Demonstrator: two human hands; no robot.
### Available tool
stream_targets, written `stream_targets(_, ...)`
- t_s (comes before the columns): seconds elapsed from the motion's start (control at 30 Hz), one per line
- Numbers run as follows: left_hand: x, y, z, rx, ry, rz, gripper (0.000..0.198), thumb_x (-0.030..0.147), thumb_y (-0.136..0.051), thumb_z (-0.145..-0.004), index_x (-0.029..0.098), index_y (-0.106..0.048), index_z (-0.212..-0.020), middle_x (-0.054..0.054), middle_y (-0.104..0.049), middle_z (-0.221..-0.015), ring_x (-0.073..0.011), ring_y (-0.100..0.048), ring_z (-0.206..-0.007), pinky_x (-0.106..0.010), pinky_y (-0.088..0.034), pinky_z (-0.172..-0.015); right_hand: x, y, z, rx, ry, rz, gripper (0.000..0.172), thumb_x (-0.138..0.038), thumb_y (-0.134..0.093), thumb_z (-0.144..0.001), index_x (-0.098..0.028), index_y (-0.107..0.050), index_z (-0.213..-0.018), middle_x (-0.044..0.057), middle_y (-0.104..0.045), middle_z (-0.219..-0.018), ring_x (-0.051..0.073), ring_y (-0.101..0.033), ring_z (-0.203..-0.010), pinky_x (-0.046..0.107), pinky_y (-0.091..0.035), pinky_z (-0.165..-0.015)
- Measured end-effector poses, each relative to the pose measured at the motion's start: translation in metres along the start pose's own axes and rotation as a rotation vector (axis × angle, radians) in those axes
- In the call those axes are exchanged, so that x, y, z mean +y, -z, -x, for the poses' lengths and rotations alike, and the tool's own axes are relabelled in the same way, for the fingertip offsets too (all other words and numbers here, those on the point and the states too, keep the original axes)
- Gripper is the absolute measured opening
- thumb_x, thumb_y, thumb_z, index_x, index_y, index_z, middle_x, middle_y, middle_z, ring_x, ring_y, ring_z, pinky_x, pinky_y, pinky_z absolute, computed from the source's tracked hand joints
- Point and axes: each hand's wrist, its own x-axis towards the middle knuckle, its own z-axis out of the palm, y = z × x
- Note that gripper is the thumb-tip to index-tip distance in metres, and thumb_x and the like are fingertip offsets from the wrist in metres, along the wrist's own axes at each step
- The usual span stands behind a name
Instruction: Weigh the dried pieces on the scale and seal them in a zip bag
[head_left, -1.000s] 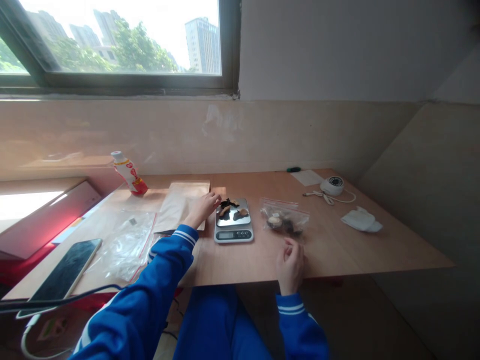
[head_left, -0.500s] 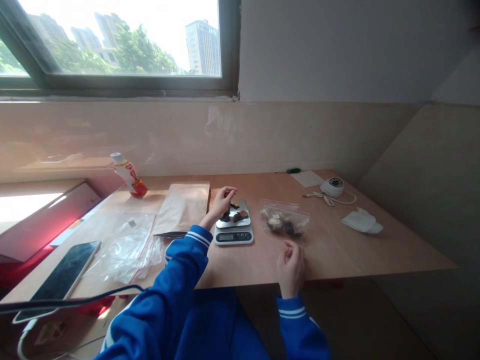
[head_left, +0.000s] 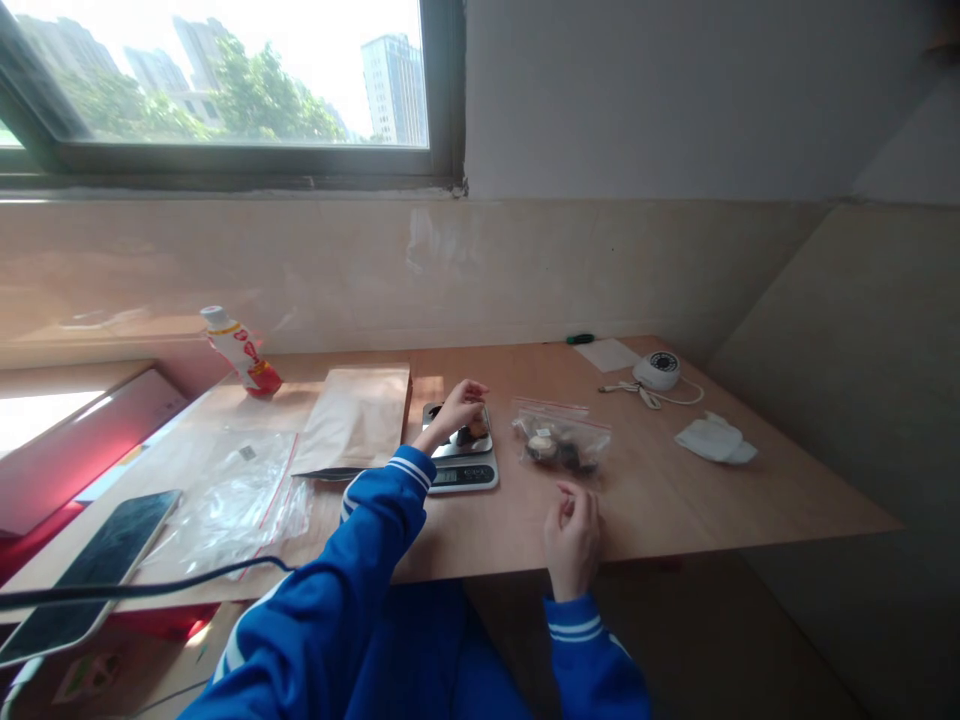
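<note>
My left hand (head_left: 456, 410) is over the steel plate of a digital kitchen scale (head_left: 461, 477), with its fingers bent down and hiding most of the dark dried pieces (head_left: 471, 436) there. I cannot tell whether it holds one. My right hand (head_left: 571, 535) rests on the wooden table (head_left: 675, 500) with curled fingers and nothing in them. Just beyond it lies a clear zip bag of dried mushroom-like pieces (head_left: 561, 445).
A kraft paper envelope (head_left: 352, 420), a dark pointed tool (head_left: 330, 474) and a flat clear zip bag (head_left: 232, 500) lie left of the scale. Farther out are a phone (head_left: 97, 555), a bottle (head_left: 238, 350), a white corded device (head_left: 656, 370) and a white cloth (head_left: 714, 440).
My left hand has moved right from beside the scale to over its plate, now covering most of the dark pieces. My right hand has barely moved.
</note>
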Motion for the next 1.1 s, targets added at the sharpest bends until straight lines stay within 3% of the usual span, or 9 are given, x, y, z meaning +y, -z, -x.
stream_targets(0.13, -0.006, 0.01, 0.006, 0.018, -0.09, -0.158, 0.025, 0.001, -0.05, -0.067, 0.016, -0.061, -0.084, -0.004, -0.057, -0.088, -0.0166, -0.056, -0.088, -0.033, -0.047, -0.084, 0.001, -0.001, 0.001, -0.01, -0.016, -0.002, 0.021, -0.018, -0.041, -0.087, -0.016, -0.061, -0.092, 0.008, -0.061, -0.083, 0.02, -0.055, -0.071, 0.03, -0.041, -0.069)
stream_targets(0.53, -0.003, 0.047, 0.025, -0.075, -0.219, -0.433, 0.03, 0.002, -0.042, -0.073, 0.016, -0.065, -0.087, -0.005, -0.064, -0.092, -0.0155, -0.06, -0.087, -0.027, -0.048, -0.078, 0.002, -0.001, 0.0, 0.005, 0.003, -0.015, 0.02, -0.018, -0.041, -0.086, -0.015, -0.061, -0.09, 0.008, -0.06, -0.083, 0.019, -0.054, -0.07, 0.029, -0.042, -0.068)
stream_targets(0.7, -0.009, 0.043, 0.028, -0.164, -0.267, -0.505, 0.021, 0.008, -0.048, -0.077, 0.017, -0.066, -0.085, -0.003, -0.067, -0.087, -0.0148, -0.061, -0.083, -0.026, -0.048, -0.076, 0.002, -0.001, 0.0, 0.012, 0.032, 0.006, 0.021, -0.017, -0.041, -0.085, -0.015, -0.061, -0.089, 0.007, -0.06, -0.081, 0.02, -0.054, -0.071, 0.03, -0.041, -0.068)
stream_targets(0.87, -0.012, 0.037, 0.027, -0.173, -0.302, -0.566, 0.027, 0.012, -0.04, -0.086, 0.019, -0.066, -0.091, -0.004, -0.069, -0.096, -0.0162, -0.06, -0.093, -0.03, -0.045, -0.086, 0.001, 0.0, -0.001, 0.013, 0.022, -0.011, 0.02, -0.016, -0.041, -0.085, -0.015, -0.061, -0.088, 0.007, -0.059, -0.08, 0.019, -0.053, -0.07, 0.029, -0.042, -0.069)
stream_targets(0.97, -0.006, 0.036, 0.035, -0.169, -0.319, -0.613, 0.022, 0.028, -0.044, -0.091, 0.021, -0.065, -0.094, -0.005, -0.067, -0.101, -0.0194, -0.057, -0.101, -0.037, -0.039, -0.095, 0.001, 0.0, -0.001, 0.008, 0.016, -0.014, 0.021, -0.017, -0.041, -0.085, -0.015, -0.061, -0.088, 0.007, -0.059, -0.081, 0.019, -0.054, -0.07, 0.03, -0.042, -0.069)
stream_targets(1.1, 0.0, 0.035, 0.047, -0.182, -0.366, -0.736, 0.023, 0.041, -0.056, -0.086, 0.022, -0.064, -0.096, -0.005, -0.065, -0.104, -0.0215, -0.055, -0.103, -0.04, -0.035, -0.097, 0.001, 0.0, -0.001, -0.001, 0.004, -0.018, 0.021, -0.018, -0.041, -0.086, -0.015, -0.061, -0.089, 0.008, -0.06, -0.082, 0.02, -0.055, -0.072, 0.03, -0.043, -0.068)
